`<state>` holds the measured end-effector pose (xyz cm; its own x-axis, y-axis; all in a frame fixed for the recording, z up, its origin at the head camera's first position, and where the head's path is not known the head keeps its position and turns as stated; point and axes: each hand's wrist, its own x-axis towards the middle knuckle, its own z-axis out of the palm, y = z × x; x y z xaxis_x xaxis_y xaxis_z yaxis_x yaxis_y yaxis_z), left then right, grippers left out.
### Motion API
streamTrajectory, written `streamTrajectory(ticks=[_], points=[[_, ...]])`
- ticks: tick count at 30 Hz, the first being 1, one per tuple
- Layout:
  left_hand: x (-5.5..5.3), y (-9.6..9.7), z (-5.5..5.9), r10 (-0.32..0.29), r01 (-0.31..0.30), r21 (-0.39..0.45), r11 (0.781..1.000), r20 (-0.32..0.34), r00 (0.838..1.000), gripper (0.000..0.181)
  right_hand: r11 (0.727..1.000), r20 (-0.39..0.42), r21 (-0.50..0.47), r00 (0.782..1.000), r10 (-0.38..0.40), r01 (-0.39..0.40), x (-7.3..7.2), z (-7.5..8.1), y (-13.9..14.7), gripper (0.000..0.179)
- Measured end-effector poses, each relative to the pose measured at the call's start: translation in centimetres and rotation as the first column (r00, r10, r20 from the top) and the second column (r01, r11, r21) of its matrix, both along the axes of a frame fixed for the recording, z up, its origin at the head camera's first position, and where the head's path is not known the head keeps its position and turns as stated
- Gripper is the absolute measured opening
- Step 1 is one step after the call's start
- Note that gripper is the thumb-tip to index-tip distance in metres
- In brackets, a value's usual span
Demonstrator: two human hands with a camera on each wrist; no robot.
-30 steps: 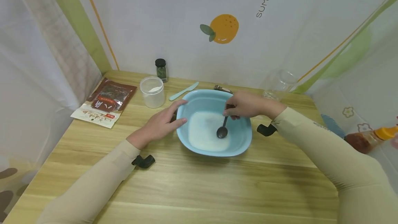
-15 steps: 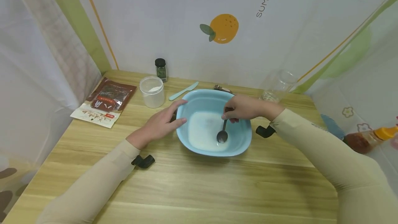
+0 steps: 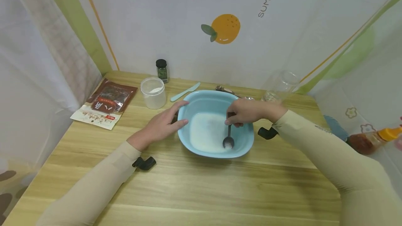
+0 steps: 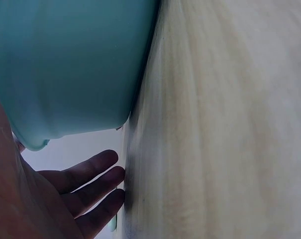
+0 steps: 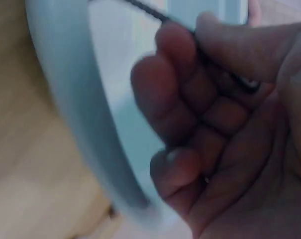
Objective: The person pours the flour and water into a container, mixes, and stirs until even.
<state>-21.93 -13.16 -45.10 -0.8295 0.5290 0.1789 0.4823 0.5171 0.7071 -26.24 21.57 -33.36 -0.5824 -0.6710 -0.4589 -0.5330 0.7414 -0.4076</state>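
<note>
A light blue basin (image 3: 216, 155) holds milky white liquid (image 3: 204, 135). My left hand (image 3: 160, 125) rests thumb and index finger on its left rim. In the left wrist view the other three fingers (image 4: 93, 191) stretch out below the rim, apart from the basin's outer wall (image 4: 80, 64). My right hand (image 3: 246, 110), over the basin's right side, pinches the handle of a dark spoon (image 3: 228, 142) between thumb and fingertips. The spoon points down, its bowl in the liquid near the front right, with some white in it. In the right wrist view the remaining fingers (image 5: 180, 169) curl towards the palm.
Left of the basin stand a clear tub (image 3: 154, 93) of white powder and a black-capped spice jar (image 3: 162, 70), beside a brown food packet (image 3: 105, 102). A pale green plastic knife (image 3: 185, 91) lies behind the left hand. A clear glass jar (image 3: 281, 86) stands back right.
My right hand has moved the spoon slightly towards me, its bowl shifting towards the front right of the basin. My left hand stays on the rim.
</note>
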Motion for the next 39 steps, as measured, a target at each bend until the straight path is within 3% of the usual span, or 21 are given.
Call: streamTrajectory(ticks=[3, 7, 9, 12, 15, 17, 19, 20, 23, 26, 29, 32, 35, 39], points=[[0.1, -0.1, 0.1, 0.0, 0.0, 0.005, 1.0, 0.004, 1.0, 0.069, 0.998, 0.036, -0.069, 0.999, 0.01, -0.007, 0.2, -0.4, -0.8, 0.029], [0.1, -0.2, 0.0, -0.005, 0.005, 0.012, 1.0, -0.001, 1.0, 0.069, 0.989, -0.047, -0.124, 0.995, -0.086, 0.08, -0.5, -0.7, -1.0, 0.027], [0.1, -0.2, 0.0, -0.009, 0.009, 0.013, 1.0, -0.003, 1.0, 0.069, 0.98, -0.114, -0.142, 0.981, -0.158, 0.141, -0.8, -0.7, -0.8, 0.026], [0.0, 0.0, 0.1, -0.011, 0.011, 0.01, 1.0, -0.003, 1.0, 0.069, 0.978, -0.257, -0.133, 0.947, -0.193, 0.163, -1.1, -0.7, -0.2, 0.025], [-0.1, 0.1, 0.1, -0.009, 0.009, 0.003, 1.0, -0.008, 1.0, 0.07, 0.987, -0.382, -0.089, 0.91, -0.16, 0.137, -0.7, -0.3, 0.3, 0.025], [-0.1, 0.0, 0.1, -0.007, 0.007, -0.002, 1.0, -0.009, 1.0, 0.07, 0.992, -0.417, -0.039, 0.9, -0.123, 0.117, -0.2, -0.1, 0.5, 0.022], [-0.1, 0.0, 0.1, -0.004, 0.004, -0.007, 1.0, -0.007, 1.0, 0.07, 0.996, -0.402, 0.012, 0.912, -0.081, 0.093, 0.5, 0.3, 0.5, 0.022], [0.0, 0.0, 0.1, -0.002, 0.002, -0.007, 1.0, -0.006, 1.0, 0.07, 0.996, -0.366, 0.03, 0.928, -0.067, 0.084, 0.8, 0.5, 0.4, 0.022], [0.0, -0.1, 0.0, 0.003, -0.003, 0.0, 1.0, 0.001, 1.0, 0.071, 0.999, -0.226, 0.044, 0.974, -0.013, 0.024, 1.7, 0.8, -0.4, 0.025], [0.1, -0.2, -0.1, -0.002, 0.002, 0.015, 1.0, 0.005, 1.0, 0.071, 1.0, -0.075, -0.015, 0.997, 0.016, -0.017, 2.3, 0.6, -1.6, 0.028], [0.1, -0.2, -0.2, -0.007, 0.007, 0.029, 1.0, 0.006, 1.0, 0.071, 0.996, -0.024, -0.087, 0.999, 0.033, -0.035, 2.4, 0.0, -2.6, 0.029], [0.2, -0.1, -0.3, -0.004, 0.004, 0.029, 1.0, 0.0, 1.0, 0.071, 0.99, -0.042, -0.137, 0.999, 0.005, -0.011, 1.9, -0.5, -3.4, 0.03], [0.2, -0.1, -0.4, -0.003, 0.003, 0.021, 1.0, -0.004, 1.0, 0.072, 0.984, -0.104, -0.159, 0.99, -0.1, 0.082, 1.1, -0.7, -3.6, 0.031], [0.1, -0.2, -0.3, -0.004, 0.004, 0.022, 1.0, -0.003, 1.0, 0.07, 0.95, -0.186, -0.182, 0.939, -0.288, 0.255, -0.1, -0.9, -3.4, 0.032]])
